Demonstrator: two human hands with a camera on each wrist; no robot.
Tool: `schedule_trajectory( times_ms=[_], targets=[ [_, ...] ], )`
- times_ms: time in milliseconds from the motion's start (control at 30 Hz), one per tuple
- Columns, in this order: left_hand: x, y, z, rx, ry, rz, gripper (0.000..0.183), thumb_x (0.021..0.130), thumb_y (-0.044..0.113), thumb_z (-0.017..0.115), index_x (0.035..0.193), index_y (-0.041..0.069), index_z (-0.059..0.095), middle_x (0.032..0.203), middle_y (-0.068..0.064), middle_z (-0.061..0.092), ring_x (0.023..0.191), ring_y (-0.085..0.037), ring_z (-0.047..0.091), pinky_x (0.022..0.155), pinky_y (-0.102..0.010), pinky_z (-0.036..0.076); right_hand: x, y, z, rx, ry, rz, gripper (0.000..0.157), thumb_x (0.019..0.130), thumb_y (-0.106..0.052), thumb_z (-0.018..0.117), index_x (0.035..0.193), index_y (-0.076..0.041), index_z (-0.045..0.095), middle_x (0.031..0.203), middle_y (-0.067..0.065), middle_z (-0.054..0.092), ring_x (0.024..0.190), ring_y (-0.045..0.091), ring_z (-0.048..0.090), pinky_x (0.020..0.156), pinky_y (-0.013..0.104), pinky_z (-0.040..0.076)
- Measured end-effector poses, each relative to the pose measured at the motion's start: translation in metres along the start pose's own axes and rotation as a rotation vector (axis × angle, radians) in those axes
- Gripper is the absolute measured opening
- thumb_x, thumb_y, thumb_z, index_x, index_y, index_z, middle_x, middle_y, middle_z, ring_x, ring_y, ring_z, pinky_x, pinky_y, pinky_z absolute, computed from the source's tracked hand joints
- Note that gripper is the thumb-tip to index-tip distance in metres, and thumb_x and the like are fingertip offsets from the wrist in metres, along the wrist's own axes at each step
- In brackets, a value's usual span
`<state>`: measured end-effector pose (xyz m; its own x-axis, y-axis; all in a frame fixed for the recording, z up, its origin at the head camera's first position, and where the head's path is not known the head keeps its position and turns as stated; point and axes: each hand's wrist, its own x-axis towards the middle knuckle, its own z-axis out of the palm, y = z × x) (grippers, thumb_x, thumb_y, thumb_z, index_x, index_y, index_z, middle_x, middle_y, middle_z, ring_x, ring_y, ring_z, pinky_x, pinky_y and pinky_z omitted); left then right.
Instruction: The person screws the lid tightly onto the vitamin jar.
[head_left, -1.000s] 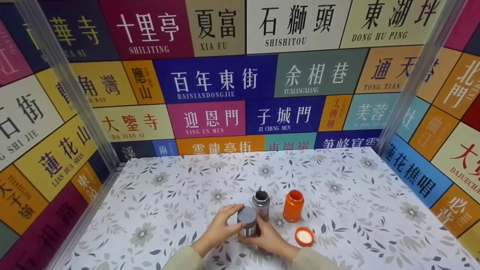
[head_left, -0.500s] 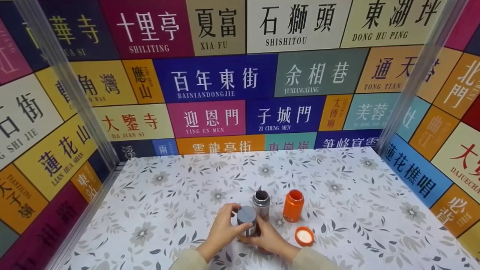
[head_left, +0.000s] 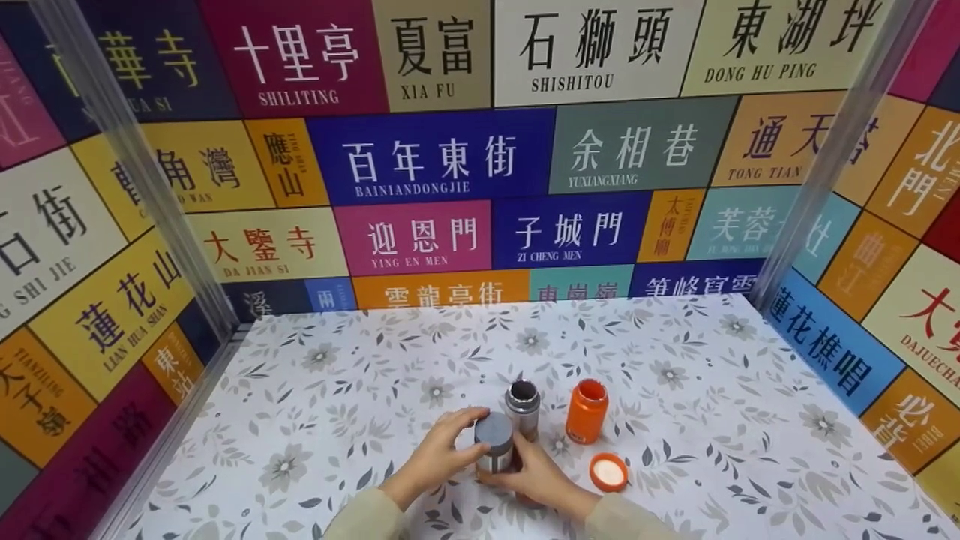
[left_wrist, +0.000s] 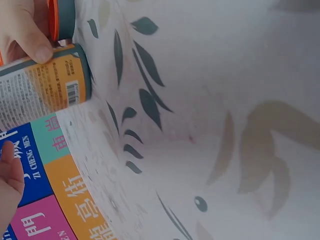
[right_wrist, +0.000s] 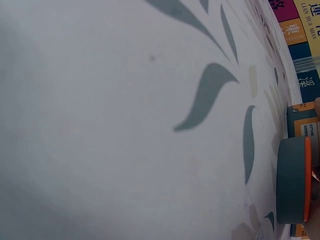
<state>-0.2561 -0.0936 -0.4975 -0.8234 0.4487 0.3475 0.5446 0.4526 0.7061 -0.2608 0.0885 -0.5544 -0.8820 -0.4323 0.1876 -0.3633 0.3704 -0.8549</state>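
Observation:
In the head view, my left hand [head_left: 435, 454] grips the round grey lid [head_left: 493, 428] of a small upright canister, thumb and fingers on opposite sides. Lower on the same canister [head_left: 491, 461], my right hand [head_left: 541, 478] holds the body. Up close in the left wrist view, the canister [left_wrist: 55, 82] has an orange and pale printed label with a barcode. A grey cap with an orange rim [right_wrist: 292, 180] lies near my right hand in the right wrist view. In the head view the right hand mostly hides it.
An uncapped grey bottle [head_left: 523, 409] stands just behind the canister. To its right is an uncapped orange bottle [head_left: 587, 416], with an orange cap [head_left: 609, 472] lying white inside up before it. All rest on a floral tablecloth [head_left: 375, 360] against sign-printed walls [head_left: 427, 157].
Half a second ago my left hand's fingers were drawn back and its thumb lay farther across the lid; now they are round the lid again. The right hand stays on the canister.

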Motion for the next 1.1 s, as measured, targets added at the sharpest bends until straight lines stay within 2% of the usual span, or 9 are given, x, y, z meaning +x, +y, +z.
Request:
schedule_trajectory(
  times_ms=[133, 200, 433, 533, 667, 867, 967, 1033, 1100],
  targets=[
    [-0.004, -0.003, -0.002, -0.033, -0.059, -0.031, 0.051, 0.081, 0.032, 0.051, 0.125, 0.011, 0.038, 0.123, -0.003, 0.042, 0.111, -0.020, 0.038, 0.092, -0.039, 0.029, -0.001, 0.000, 0.000, -0.017, 0.013, -0.009, 0.073, 0.062, -0.038, 0.068, 0.124, -0.017, 0.034, 0.115, 0.004, 0.049, 0.104, 0.015, 0.046, 0.090, 0.036, 0.032],
    [-0.005, -0.002, -0.001, -0.011, -0.049, -0.061, 0.054, 0.079, 0.035, 0.052, 0.126, 0.012, 0.036, 0.125, -0.003, 0.040, 0.113, -0.020, 0.035, 0.093, -0.040, 0.027, 0.000, 0.000, 0.000, -0.032, 0.014, -0.010, 0.074, 0.062, -0.038, 0.068, 0.123, -0.016, 0.035, 0.114, 0.004, 0.050, 0.104, 0.016, 0.046, 0.090, 0.036, 0.032],
    [-0.001, 0.009, 0.009, 0.145, 0.157, -0.085, 0.057, 0.068, 0.046, 0.060, 0.107, 0.007, 0.047, 0.097, -0.002, 0.051, 0.088, -0.019, 0.047, 0.075, -0.029, 0.039, -0.001, -0.002, -0.002, -0.029, -0.001, 0.000, 0.072, 0.064, -0.040, 0.066, 0.125, -0.022, 0.032, 0.120, 0.002, 0.045, 0.107, 0.014, 0.042, 0.090, 0.035, 0.032],
    [0.000, 0.012, 0.012, 0.160, 0.195, -0.104, 0.054, 0.064, 0.047, 0.062, 0.099, 0.008, 0.049, 0.090, 0.001, 0.050, 0.080, -0.017, 0.046, 0.069, -0.025, 0.038, -0.001, -0.002, -0.001, -0.022, -0.002, -0.016, 0.070, 0.065, -0.038, 0.066, 0.125, -0.024, 0.033, 0.119, -0.001, 0.045, 0.105, 0.012, 0.043, 0.088, 0.030, 0.034],
    [0.001, 0.011, 0.009, 0.148, 0.153, -0.082, 0.051, 0.067, 0.046, 0.060, 0.100, 0.010, 0.049, 0.092, 0.003, 0.050, 0.083, -0.016, 0.046, 0.072, -0.025, 0.039, -0.001, -0.001, -0.001, 0.001, -0.006, -0.020, 0.069, 0.066, -0.036, 0.067, 0.125, -0.025, 0.033, 0.119, -0.002, 0.045, 0.104, 0.011, 0.044, 0.086, 0.027, 0.035],
    [0.003, 0.007, -0.003, 0.229, -0.018, 0.022, 0.053, 0.076, 0.046, 0.050, 0.114, 0.010, 0.045, 0.109, 0.001, 0.049, 0.098, -0.014, 0.042, 0.085, -0.031, 0.035, 0.001, -0.001, -0.003, 0.009, -0.012, 0.017, 0.071, 0.063, -0.036, 0.068, 0.124, -0.023, 0.034, 0.117, -0.001, 0.048, 0.103, 0.011, 0.045, 0.088, 0.030, 0.034],
    [0.002, 0.006, -0.007, 0.277, -0.086, 0.035, 0.057, 0.079, 0.045, 0.047, 0.122, 0.010, 0.039, 0.117, 0.000, 0.045, 0.105, -0.016, 0.038, 0.089, -0.034, 0.032, 0.001, -0.001, -0.004, -0.009, -0.007, 0.016, 0.073, 0.062, -0.038, 0.068, 0.125, -0.022, 0.034, 0.117, 0.001, 0.048, 0.104, 0.012, 0.045, 0.089, 0.033, 0.033],
    [0.001, 0.005, -0.005, 0.306, -0.090, 0.016, 0.063, 0.077, 0.048, 0.046, 0.126, 0.010, 0.034, 0.120, -0.001, 0.043, 0.108, -0.016, 0.036, 0.090, -0.036, 0.031, 0.001, -0.001, -0.004, -0.032, 0.002, -0.001, 0.075, 0.062, -0.039, 0.068, 0.125, -0.019, 0.033, 0.117, 0.002, 0.048, 0.105, 0.014, 0.045, 0.090, 0.035, 0.032],
    [-0.001, 0.006, -0.001, 0.331, -0.030, -0.002, 0.067, 0.074, 0.052, 0.048, 0.125, 0.010, 0.035, 0.117, -0.001, 0.044, 0.106, -0.016, 0.037, 0.088, -0.037, 0.032, 0.000, 0.000, -0.003, -0.051, 0.007, -0.013, 0.077, 0.062, -0.040, 0.068, 0.126, -0.018, 0.033, 0.116, 0.004, 0.048, 0.104, 0.015, 0.045, 0.090, 0.036, 0.032]
  ],
)
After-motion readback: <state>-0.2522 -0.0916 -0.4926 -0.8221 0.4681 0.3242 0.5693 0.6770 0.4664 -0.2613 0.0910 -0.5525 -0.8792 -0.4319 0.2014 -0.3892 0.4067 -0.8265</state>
